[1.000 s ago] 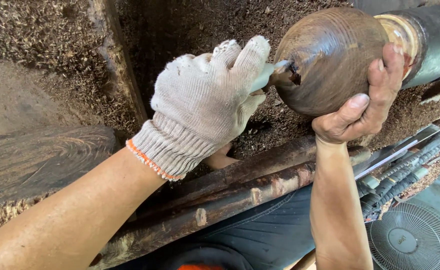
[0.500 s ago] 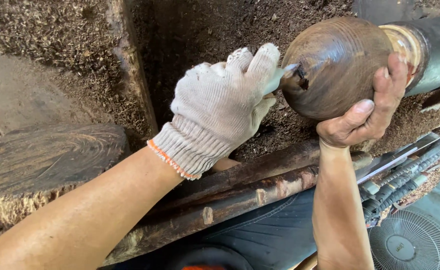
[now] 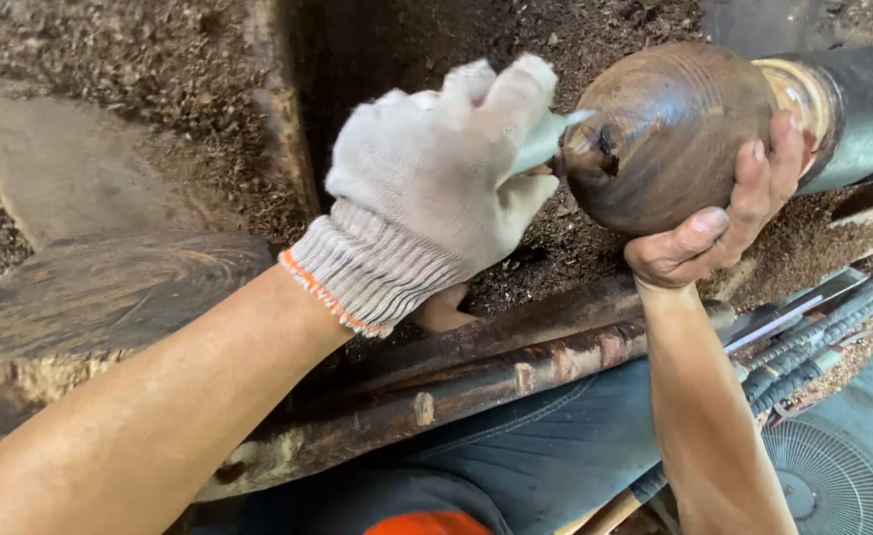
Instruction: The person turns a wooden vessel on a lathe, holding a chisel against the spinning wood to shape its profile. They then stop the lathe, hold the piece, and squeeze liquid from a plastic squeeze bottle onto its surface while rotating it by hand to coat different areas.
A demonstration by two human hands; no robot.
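Observation:
A rounded dark brown wooden piece (image 3: 669, 134) sits on a dark cylindrical lathe chuck (image 3: 858, 104) at the upper right. My bare right hand (image 3: 724, 223) cups the piece from below, fingers curled up its right side. My left hand (image 3: 446, 188), in a white knit glove with an orange cuff edge, holds a small pale strip (image 3: 545, 139) pressed against the piece's left tip. Most of that strip is hidden by the glove.
Wood shavings (image 3: 139, 69) cover the ground behind. Rusty metal bars (image 3: 476, 372) run across below my hands. Several long tools (image 3: 813, 347) lie at the right, a round fan grille (image 3: 833, 485) sits at the lower right, and a worn log (image 3: 90, 307) lies at the left.
The view has drifted, so both hands and the wooden piece sit slightly farther right. My left hand stays at the piece's tip, and my right hand keeps its grip underneath.

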